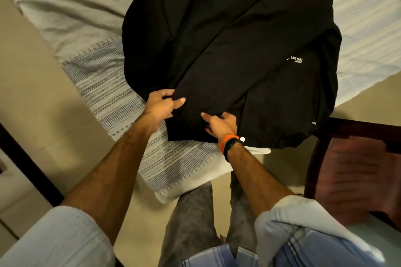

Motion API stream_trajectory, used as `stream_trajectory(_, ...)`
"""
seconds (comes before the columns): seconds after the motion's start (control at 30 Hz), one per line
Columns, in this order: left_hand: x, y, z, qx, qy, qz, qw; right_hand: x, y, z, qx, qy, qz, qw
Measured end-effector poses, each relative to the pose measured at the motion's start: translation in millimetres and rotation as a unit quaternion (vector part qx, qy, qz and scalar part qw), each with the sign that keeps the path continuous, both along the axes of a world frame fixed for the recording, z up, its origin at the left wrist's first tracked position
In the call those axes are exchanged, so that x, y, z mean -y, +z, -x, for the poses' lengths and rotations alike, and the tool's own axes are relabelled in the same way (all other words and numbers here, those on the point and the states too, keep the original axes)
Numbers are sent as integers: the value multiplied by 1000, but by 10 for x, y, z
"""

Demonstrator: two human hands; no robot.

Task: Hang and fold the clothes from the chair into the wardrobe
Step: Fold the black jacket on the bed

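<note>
A large black jacket with a small white logo lies spread on the bed, its lower edge hanging toward me. My left hand pinches a fold of the black fabric near the jacket's bottom left. Close beside it, my right hand, with orange and black bands on the wrist, grips the same lower part of the jacket. A dark wooden chair with a reddish seat stands at the right, with no clothes visible on it.
The bed's white patterned cover hangs over the near corner. Beige floor runs along the left. A dark wooden edge crosses the lower left. My legs stand between the bed corner and the chair.
</note>
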State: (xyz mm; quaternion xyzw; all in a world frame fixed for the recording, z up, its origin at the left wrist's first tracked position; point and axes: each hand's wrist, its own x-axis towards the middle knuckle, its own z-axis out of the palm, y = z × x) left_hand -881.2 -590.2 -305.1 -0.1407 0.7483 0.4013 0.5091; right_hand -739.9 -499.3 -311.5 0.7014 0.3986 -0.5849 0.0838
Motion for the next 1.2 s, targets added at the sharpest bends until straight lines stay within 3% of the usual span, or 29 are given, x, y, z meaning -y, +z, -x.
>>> stream_trajectory(0.13, 101, -80, 44, -95, -22, 41, 994, 23, 67, 46, -65, -47, 43, 996)
stream_trajectory(0.33, 160, -30, -95, -190, -90, 82, 974, 80, -58, 59, 17, -1, 4, 1000)
stream_trajectory(0.43, 152, 62, -106, -220, -155, 100, 958, 33, -57, 77, 71, 91, -7, 993)
stream_trajectory(0.57, 140, 235, -49, -190, -164, 117, 961, -206, 222, 63, 149, 315, -46, 936)
stream_trajectory(0.67, 106, 401, -6, -176, -192, 129, 957, -488, 417, 10, 105, 347, -83, 928)
stream_trajectory(0.8, -130, 694, -10, -218, -250, 123, 935, -810, 679, -11, 35, 350, -138, 926)
stream_trajectory(1.03, -965, 1025, -159, -271, -311, 66, 908, -1565, 1054, 85, -8, 401, -261, 878)
stream_trajectory(1.2, -1673, 998, -348, -310, -361, 56, 878, -2235, 989, 157, -18, 446, -305, 841)
